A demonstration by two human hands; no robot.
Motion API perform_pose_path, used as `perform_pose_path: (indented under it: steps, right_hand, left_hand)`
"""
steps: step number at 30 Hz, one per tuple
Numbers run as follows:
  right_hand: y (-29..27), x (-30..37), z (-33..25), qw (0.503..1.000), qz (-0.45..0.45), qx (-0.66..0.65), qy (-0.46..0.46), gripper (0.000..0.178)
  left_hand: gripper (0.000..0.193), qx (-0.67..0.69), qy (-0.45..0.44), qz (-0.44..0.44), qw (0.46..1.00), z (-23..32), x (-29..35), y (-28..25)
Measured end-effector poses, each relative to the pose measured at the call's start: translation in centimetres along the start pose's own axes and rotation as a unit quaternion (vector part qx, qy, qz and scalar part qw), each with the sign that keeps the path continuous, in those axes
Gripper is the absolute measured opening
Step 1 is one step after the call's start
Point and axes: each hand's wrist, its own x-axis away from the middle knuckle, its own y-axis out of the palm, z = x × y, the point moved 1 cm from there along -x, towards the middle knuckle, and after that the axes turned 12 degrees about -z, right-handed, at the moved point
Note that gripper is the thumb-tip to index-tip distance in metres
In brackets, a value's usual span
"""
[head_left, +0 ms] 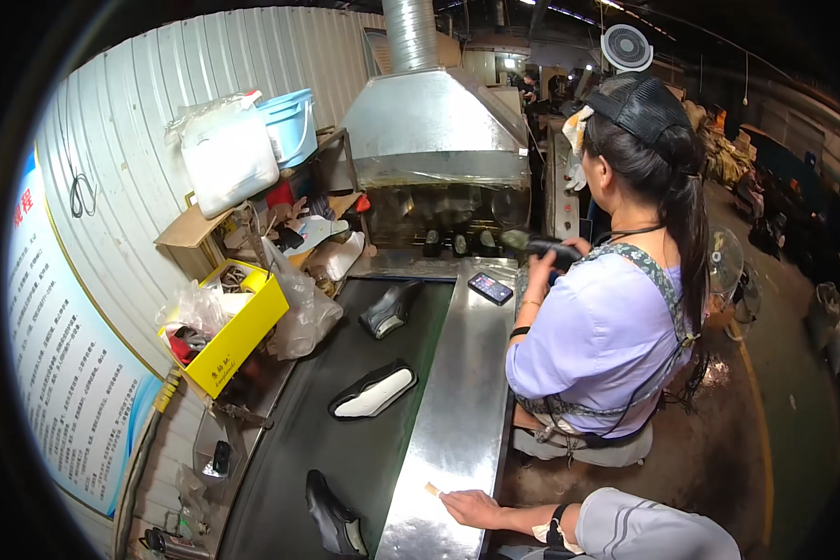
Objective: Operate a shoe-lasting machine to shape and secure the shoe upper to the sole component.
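Observation:
My right hand [471, 510] reaches in from the lower right and rests on the shiny metal ledge [429, 411] beside the dark conveyor belt [289, 448]. Its fingers are stretched out; a small tan piece shows at one fingertip, and I cannot tell whether it is worn or held. Closest to it on the belt lies a black shoe [333, 515]. Farther up, another black shoe [373, 391] lies with its pale sole showing, and a third black shoe [388, 310] is beyond it. My left hand is out of the picture.
A co-worker in a lilac top [593, 327] sits to the right, handling a dark shoe [553, 252]. A phone [491, 288] lies on the ledge. A metal hood [439, 121] stands over the belt's far end. Along the left are a yellow box [243, 341] and plastic bags [303, 313].

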Motion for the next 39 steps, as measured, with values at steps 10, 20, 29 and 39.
perform_pose_path:
  steps: [10,20,29,39]
  right_hand:
    - [0.8,1.2,0.9,0.999,0.036,0.003,-0.005,0.027]
    - [0.2,-1.4,-0.4,0.991,-0.098,-0.018,0.087,0.016]
    - [-7.5,-2.6,-14.0,0.972,-0.211,-0.005,0.102,0.056]
    - [-0.8,8.0,-26.9,0.942,-0.317,0.015,-0.112,0.053]
  left_hand:
    - [0.048,-0.069,-0.025,0.013,0.997,-2.5,1.5,0.7]
    - [0.054,-0.258,-0.194,0.162,0.932,-11.7,3.5,2.1]
    - [0.084,0.009,-0.392,-0.009,0.920,-13.6,3.4,2.0]
    - [0.057,-0.027,-0.351,0.400,0.847,-37.5,23.0,-22.7]
